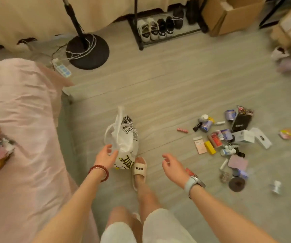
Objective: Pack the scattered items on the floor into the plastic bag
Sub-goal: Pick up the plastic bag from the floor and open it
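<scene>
A white plastic bag [123, 137] with black and yellow print lies crumpled on the grey wood floor by my slippered foot [139, 170]. My left hand [105, 156] hovers at the bag's near left side, fingers apart, just touching or almost touching it. My right hand [172, 166] hangs open to the right of the foot, holding nothing. Scattered items [229, 137] lie in a heap on the floor at the right: small bottles, a yellow box [210, 147], a white box [242, 136], a black box [241, 121], a pink card [200, 145], a red stick [182, 130].
A bed with a pink cover [18, 137] fills the left. A black stand base [87, 51] with cables and a power strip [61, 67] sit at the back, beside a shoe rack [160, 28] and cardboard boxes [229, 14]. Open floor lies between bag and heap.
</scene>
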Tool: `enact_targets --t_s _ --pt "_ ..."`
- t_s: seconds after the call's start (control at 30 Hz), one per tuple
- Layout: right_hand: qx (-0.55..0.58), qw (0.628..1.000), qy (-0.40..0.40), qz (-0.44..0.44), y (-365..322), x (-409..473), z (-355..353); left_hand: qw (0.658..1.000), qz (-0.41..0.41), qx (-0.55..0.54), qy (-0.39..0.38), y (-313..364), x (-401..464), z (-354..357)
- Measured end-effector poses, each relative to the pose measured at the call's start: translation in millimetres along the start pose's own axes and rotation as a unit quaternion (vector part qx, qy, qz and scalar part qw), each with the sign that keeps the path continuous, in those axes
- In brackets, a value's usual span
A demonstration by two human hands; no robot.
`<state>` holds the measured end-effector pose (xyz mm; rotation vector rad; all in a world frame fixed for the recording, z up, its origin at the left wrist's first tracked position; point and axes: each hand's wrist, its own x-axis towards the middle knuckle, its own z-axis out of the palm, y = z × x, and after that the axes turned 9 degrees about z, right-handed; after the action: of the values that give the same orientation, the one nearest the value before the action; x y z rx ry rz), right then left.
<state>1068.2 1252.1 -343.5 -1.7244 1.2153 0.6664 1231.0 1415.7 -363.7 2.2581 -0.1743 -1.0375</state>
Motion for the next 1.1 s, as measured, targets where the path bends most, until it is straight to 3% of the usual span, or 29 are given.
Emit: enact_targets --t_s 0.2,0.37,0.63,0.7,0.83,0.97,1.1 --pt "0.062 0.996 0.013 0.071 -7.0 135.6 8.8 0.997 -0.069 -0.002 -0.018 -21.0 163.3 50.8" --pt "0.084 0.991 0.019 0.105 7.6 231.3 24.5 0.994 -0.052 0.091 -0.037 -62.9 266.0 100.1" --pt "0.137 0.976 0.033 0.167 42.5 291.4 50.9 0.988 -0.113 0.102 0.010 -94.0 325.7 148.5" --pt "0.160 0.969 0.035 0.183 45.8 289.4 53.3 0.988 -0.052 0.148 -0.013 -83.6 317.6 155.8" --pt "0.253 0.949 0.048 0.184 34.8 279.1 47.5 0.959 0.180 0.186 -0.114 -49.2 278.0 164.6" --pt "0.384 0.902 0.074 0.184 13.5 275.0 25.8 0.869 0.383 0.248 -0.191 -29.9 248.4 157.7" --pt "0.502 0.839 0.138 0.157 -10.6 278.4 0.1 0.767 0.508 0.323 -0.220 -24.9 234.2 146.1"
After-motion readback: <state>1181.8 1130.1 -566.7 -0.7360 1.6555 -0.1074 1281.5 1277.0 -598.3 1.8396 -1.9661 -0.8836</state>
